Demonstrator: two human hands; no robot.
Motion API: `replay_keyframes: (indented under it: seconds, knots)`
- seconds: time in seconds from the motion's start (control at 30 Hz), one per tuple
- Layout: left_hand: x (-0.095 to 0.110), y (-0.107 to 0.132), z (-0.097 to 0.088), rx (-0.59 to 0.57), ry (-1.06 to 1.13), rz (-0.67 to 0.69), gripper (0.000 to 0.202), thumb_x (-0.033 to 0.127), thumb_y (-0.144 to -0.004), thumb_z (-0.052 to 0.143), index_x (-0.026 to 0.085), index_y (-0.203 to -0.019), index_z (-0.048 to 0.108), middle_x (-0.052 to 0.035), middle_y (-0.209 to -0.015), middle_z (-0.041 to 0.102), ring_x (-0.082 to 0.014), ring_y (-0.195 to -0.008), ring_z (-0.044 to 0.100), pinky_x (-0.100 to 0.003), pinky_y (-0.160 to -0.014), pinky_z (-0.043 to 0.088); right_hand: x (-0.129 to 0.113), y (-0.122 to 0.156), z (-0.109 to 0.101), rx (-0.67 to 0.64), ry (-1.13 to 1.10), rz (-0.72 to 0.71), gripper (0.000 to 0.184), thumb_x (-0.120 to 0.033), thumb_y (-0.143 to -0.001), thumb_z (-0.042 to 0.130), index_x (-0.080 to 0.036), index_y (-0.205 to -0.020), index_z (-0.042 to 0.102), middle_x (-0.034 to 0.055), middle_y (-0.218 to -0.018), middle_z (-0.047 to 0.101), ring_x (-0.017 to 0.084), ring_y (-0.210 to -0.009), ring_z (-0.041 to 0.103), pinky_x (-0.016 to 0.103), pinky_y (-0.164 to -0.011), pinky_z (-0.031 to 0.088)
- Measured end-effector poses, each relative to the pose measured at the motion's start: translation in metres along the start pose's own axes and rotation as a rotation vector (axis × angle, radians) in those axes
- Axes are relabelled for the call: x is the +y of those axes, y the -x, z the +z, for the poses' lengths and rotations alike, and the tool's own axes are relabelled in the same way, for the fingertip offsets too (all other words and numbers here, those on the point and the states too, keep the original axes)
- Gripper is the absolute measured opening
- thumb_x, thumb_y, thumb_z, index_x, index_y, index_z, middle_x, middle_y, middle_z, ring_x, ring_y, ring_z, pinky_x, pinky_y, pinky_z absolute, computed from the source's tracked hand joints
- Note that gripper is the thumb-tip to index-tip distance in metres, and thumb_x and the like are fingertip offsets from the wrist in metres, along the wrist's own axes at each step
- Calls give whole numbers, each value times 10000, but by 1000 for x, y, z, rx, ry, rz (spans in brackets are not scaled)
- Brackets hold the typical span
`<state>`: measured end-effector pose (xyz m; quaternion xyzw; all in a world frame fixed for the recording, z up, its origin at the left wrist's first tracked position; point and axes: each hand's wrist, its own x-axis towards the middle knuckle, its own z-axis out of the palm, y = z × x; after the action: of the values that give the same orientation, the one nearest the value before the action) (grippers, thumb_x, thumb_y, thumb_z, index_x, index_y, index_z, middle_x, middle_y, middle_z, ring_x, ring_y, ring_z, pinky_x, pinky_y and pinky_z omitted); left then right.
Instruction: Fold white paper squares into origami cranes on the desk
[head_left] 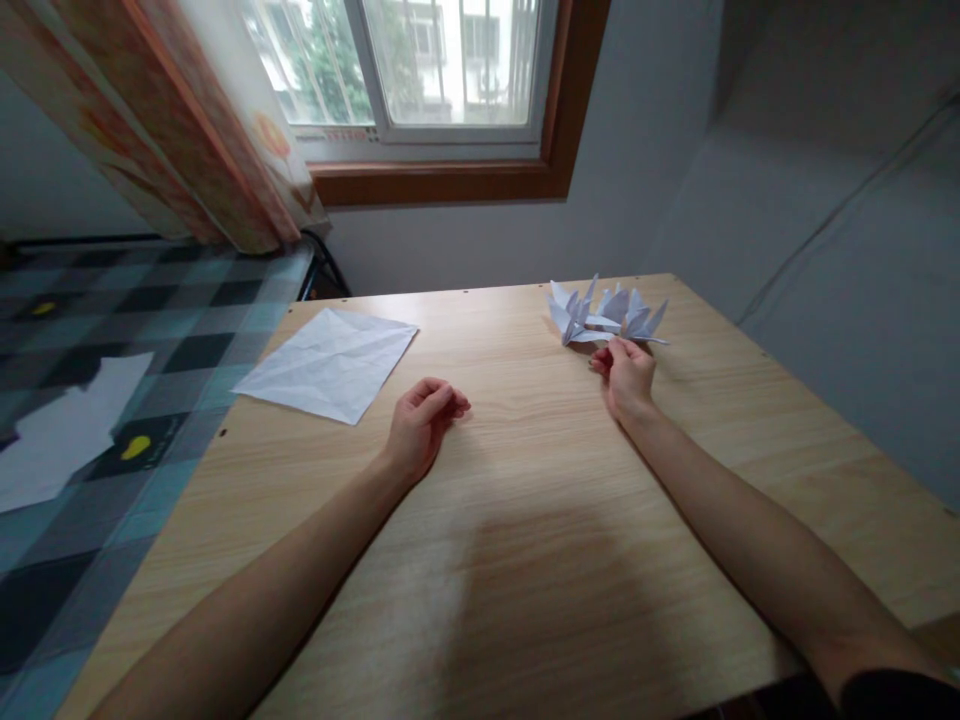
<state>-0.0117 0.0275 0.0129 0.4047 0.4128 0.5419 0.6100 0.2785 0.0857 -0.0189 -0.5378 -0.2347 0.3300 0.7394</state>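
Several folded white paper cranes (574,318) stand close together near the far right of the wooden table, wings and points overlapping. Just in front of them is my right hand (628,375), fingers curled inward, with nothing visible in them. The hand's top meets the cranes' lower edge in the picture; whether it touches them I cannot tell. My left hand (426,425) rests on the table left of the middle, its fingers loosely closed and no object showing. Beyond it to the left lies a flat sheet of white paper (330,362) with crease lines.
The wooden table (517,450) ends at a wall below a window (450,70). To the left, a checked cloth surface (165,400) carries more white paper (67,430). A patterned curtain (202,130) hangs at the upper left. A cable (840,215) runs along the right wall.
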Motion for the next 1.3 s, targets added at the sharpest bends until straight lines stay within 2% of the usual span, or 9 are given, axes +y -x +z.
replay_keyframes:
  seconds: [0.17,0.3,0.4,0.53,0.73,0.87,1.07,1.17,1.3]
  knots:
    - [2,-8,-9,126,-424,287,277,424,-722,701,186,-838,617,-41,-891,686,-195,-853,644,-332,-796,515,4,5,-3,6,-15,-105,399,-370,-734,690,-227,-1054,501,-94,-667,575,83,-552,569,170,-492,466]
    - [20,-34,-44,411,-992,503,257,340,-795,614,189,-1002,636,-101,-1173,668,-288,-1179,581,-472,-1051,420,9,5,-9,76,89,-205,432,-399,-730,653,-260,-1083,446,-37,-901,556,109,-707,579,212,-566,466]
    - [35,-50,-74,559,-1336,373,356,334,-827,612,157,-1136,621,-190,-1385,559,-370,-1330,469,-554,-1109,337,13,2,-13,133,206,-302,439,-427,-764,595,-258,-1129,418,21,-1050,511,165,-908,581,300,-734,506]
    - [37,-43,-72,312,-1697,95,413,437,-940,467,153,-1198,621,-218,-1370,574,-415,-1313,473,-633,-1044,357,16,3,-14,162,310,-420,486,-440,-819,524,-256,-1238,360,84,-1213,446,228,-1113,520,416,-917,480]
    - [12,24,13,-90,-1947,351,576,587,-957,392,138,-1250,604,-220,-1333,595,-390,-1165,556,-529,-916,455,1,31,-12,125,491,-673,473,-390,-864,510,-219,-1291,402,127,-1259,483,271,-1137,521,496,-962,466]
    - [2,39,35,-296,-1852,524,703,653,-938,409,140,-1412,490,-170,-1551,424,-361,-1352,446,-500,-1066,395,-11,63,-9,-240,645,-947,366,-407,-915,510,-220,-1229,516,127,-1226,537,300,-1210,506,530,-1033,437]
    - [-13,8,11,-414,-1855,415,861,719,-919,352,125,-1542,320,-172,-1619,307,-370,-1505,252,-559,-1203,204,-4,98,4,-1130,1016,-1017,699,-594,-965,421,-102,-1462,408,229,-1500,451,335,-1429,386,526,-1168,335]
    - [-14,3,7,-465,-1868,383,920,733,-907,349,92,-1562,266,-186,-1630,264,-366,-1520,213,-559,-1213,184,-4,99,7,-1286,1226,-935,844,-689,-949,351,-75,-1527,323,241,-1577,357,345,-1485,318,540,-1210,257]
    - [-9,1,-1,-469,-1849,376,988,768,-865,396,77,-1559,268,-204,-1630,249,-355,-1520,222,-510,-1223,184,-11,93,-1,-1292,1339,-905,995,-777,-876,407,-59,-1551,274,249,-1611,266,359,-1517,239,558,-1228,202]
